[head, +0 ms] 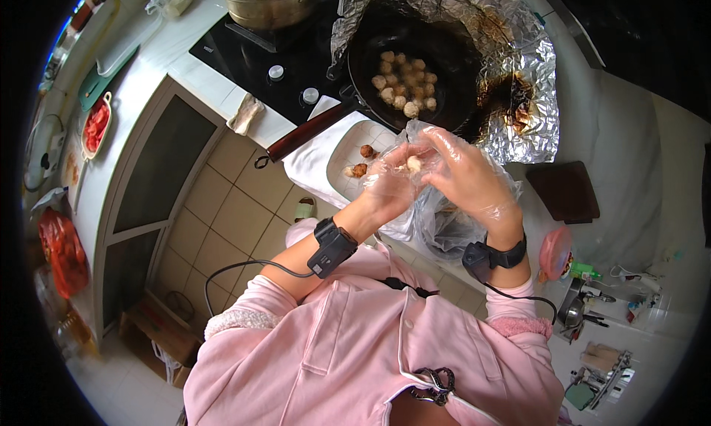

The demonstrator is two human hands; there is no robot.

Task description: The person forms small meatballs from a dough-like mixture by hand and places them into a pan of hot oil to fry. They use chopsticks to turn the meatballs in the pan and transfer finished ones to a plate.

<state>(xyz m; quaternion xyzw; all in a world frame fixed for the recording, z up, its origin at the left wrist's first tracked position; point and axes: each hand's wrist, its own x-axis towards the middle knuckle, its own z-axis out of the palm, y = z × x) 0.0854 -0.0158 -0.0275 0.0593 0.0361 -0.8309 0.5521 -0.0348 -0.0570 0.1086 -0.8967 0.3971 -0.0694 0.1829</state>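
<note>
Both my hands wear clear plastic gloves and meet over the near edge of the wok. In my left hand (391, 184) a pale ball of raw mixture (414, 164) lies against the fingers. Curled over it from the right is my right hand (464, 173); whether its fingertips touch the ball I cannot tell. Several pale balls (411, 110) sit together in the dark wok (455, 53). Below the wok, a white dish (347, 142) on a white cloth holds a few browned balls (360, 170), partly hidden by my left hand. A clear plastic bag (444, 231) lies beneath my right wrist.
Crumpled foil (533, 53) shields the wok's far and right sides. Its wooden handle (314, 130) points left over the counter edge. A steel pot (269, 6) stands on the black cooktop (233, 53). A folded rag (245, 115) lies left; a brown board (564, 191) lies right.
</note>
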